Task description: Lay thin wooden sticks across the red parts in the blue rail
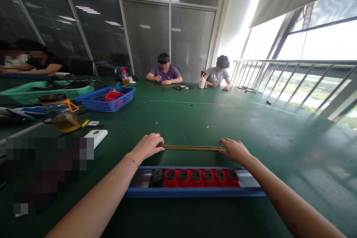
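Thin brass-coloured strips (192, 147) lie side by side, stretched across the space between my hands. Their left ends are pinched by my left hand (149, 145), whose wrist wears a beaded bracelet (132, 161). At the other end, my right hand (234, 150) has its thumb and fingers closed on the strips. Nearer to me is a blue-edged metal channel (195, 192), under my forearms. In it sit one black socket module (157, 176) at the left and a row of several red socket modules (196, 183) with dark inserts.
On the left are a blue basket (111, 107) with a red box, a green basket (25, 98) of cables, a jar of amber liquid (66, 122) and a white power bank (99, 137). Two people (164, 70) sit at the table's far side; others are at far left.
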`<state>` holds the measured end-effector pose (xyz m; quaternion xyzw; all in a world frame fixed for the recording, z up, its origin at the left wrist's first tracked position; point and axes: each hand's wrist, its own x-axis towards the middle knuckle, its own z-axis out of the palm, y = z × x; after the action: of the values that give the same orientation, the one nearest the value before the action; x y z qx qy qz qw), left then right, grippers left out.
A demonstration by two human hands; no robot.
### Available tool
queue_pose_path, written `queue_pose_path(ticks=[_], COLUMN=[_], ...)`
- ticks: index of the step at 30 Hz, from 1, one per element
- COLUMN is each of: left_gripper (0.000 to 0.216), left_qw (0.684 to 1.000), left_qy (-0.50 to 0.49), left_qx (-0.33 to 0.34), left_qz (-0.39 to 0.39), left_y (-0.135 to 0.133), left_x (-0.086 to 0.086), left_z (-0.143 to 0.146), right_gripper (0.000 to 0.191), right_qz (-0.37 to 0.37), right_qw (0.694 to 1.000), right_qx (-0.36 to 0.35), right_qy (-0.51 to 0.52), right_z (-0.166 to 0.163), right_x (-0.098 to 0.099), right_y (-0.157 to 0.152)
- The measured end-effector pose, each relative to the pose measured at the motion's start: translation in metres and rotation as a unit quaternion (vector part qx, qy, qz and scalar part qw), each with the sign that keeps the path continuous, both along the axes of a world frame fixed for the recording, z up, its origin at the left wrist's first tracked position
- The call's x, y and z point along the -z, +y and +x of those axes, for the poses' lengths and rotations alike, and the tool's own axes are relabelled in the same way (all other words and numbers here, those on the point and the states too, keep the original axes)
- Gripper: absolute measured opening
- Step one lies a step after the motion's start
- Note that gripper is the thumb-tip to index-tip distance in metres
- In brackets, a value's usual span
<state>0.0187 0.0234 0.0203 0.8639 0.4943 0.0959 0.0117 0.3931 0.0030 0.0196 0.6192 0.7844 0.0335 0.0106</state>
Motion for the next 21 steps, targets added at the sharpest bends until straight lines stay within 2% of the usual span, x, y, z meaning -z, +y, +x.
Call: queue_pose_path(ticks=[4,11,21], left_gripper=[0.017,0.019,0.014], left_qw=[1.000,1.000,0.998], left_qy=[0.008,0.018,0.010], left_qx=[0.005,0.006,-0.006], left_qz=[0.010,-0.015,-0.061], left_y=[0.000,0.000,-0.006], left_x=[0.001,0.003,-0.001], left_z=[0.001,0.004,0.009], right_gripper=[0.030,0.034,0.018], right_qz=[-0.001,-0.023,-0.034], right_qw=[0.999,0.996,0.996], right_qx=[-0.026,-0.069,-0.072], right_qy=[-0.031,-0.048,0.043], right_z=[-0.009,-0.018,-0.007], right_x=[-0.003,-0.001,-0.002], right_y=[0.004,0.010,0.003])
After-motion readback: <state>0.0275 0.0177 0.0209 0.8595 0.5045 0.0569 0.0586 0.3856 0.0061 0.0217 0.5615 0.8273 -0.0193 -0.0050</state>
